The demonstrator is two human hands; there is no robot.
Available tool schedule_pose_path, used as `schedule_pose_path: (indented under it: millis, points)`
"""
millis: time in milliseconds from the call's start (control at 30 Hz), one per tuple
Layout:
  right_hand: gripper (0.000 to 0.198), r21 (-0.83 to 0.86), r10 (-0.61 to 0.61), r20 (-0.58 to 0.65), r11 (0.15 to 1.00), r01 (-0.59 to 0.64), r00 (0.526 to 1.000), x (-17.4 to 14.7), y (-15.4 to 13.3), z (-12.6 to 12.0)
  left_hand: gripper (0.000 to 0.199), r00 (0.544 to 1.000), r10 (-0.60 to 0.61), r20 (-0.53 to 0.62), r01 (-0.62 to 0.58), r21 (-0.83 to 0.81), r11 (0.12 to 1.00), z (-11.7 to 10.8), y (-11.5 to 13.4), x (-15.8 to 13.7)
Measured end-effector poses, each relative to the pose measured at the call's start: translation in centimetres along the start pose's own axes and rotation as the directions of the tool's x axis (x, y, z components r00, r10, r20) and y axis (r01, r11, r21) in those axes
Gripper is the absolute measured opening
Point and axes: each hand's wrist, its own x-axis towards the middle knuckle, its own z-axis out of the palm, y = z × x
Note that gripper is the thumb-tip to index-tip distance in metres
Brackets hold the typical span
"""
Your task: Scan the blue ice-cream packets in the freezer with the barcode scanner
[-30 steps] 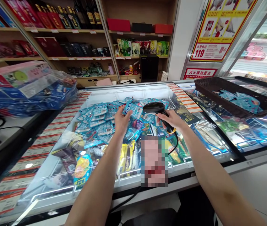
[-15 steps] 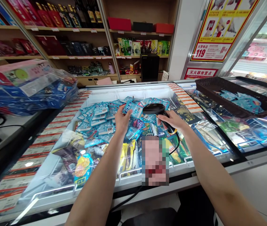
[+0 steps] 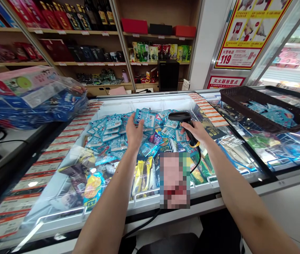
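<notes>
Below the left hand (image 3: pixel 135 131) and right hand (image 3: pixel 195 132): glass-topped display freezer (image 3: pixel 205 211), price labels along its side strips. Beyond both hands, wooden wall shelving (image 3: pixel 160 12) with boxes, bottles and pouches. Well left of the left hand, a plastic-wrapped blue bundle (image 3: pixel 54 110). Well right of the right hand, a dark brown basket (image 3: pixel 234 98), light-blue sachets (image 3: pixel 278 114) inside. Around and beyond the left hand, a spread pile of blue packets (image 3: pixel 113 135). In the right hand, closed round its handle: handheld barcode scanner (image 3: pixel 179 116), head pointing left. Pinched by left thumb and fingers: one flat blue packet (image 3: pixel 148 120), near the scanner head, not touching.
</notes>
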Motion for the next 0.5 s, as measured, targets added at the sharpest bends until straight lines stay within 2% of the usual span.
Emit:
schedule_pose_path:
  millis: [67, 167, 300, 400, 467, 500]
  points:
    - [0.043, 0.031, 0.022, -0.069, 0.999, -0.019, 0.997, 0.2, 0.3, -0.2, 0.053, 0.996, 0.054, -0.065, -0.044, 0.145, 0.989, -0.9, 0.6, 0.4]
    - [0.042, 0.108, 0.067, -0.165, 0.993, -0.050, 0.984, 0.6, 0.6, -0.5, 0.053, 0.994, 0.067, -0.084, -0.039, 0.297, 0.954, -2.3, 1.0, 0.7]
    - [0.040, 0.206, 0.125, -0.225, 0.975, -0.078, 0.966, 0.8, 1.2, -0.8, 0.057, 0.998, 0.064, -0.020, -0.047, 0.474, 0.879, -3.3, 1.5, 0.1]
    - [0.040, 0.219, 0.151, -0.227, 0.970, -0.100, 0.962, 0.9, 1.5, -0.9, 0.057, 0.988, 0.153, -0.017, -0.115, 0.575, 0.810, -2.9, 2.3, -0.9]
    - [0.041, 0.210, 0.154, -0.222, 0.972, -0.107, 0.963, 0.8, 1.3, -0.8, 0.054, 0.974, 0.217, 0.065, -0.211, 0.610, 0.764, -2.2, 2.8, -1.6]
    - [0.041, 0.204, 0.153, -0.216, 0.973, -0.109, 0.964, 0.8, 1.2, -0.7, 0.051, 0.959, 0.242, 0.144, -0.279, 0.613, 0.740, -1.8, 2.9, -2.0]
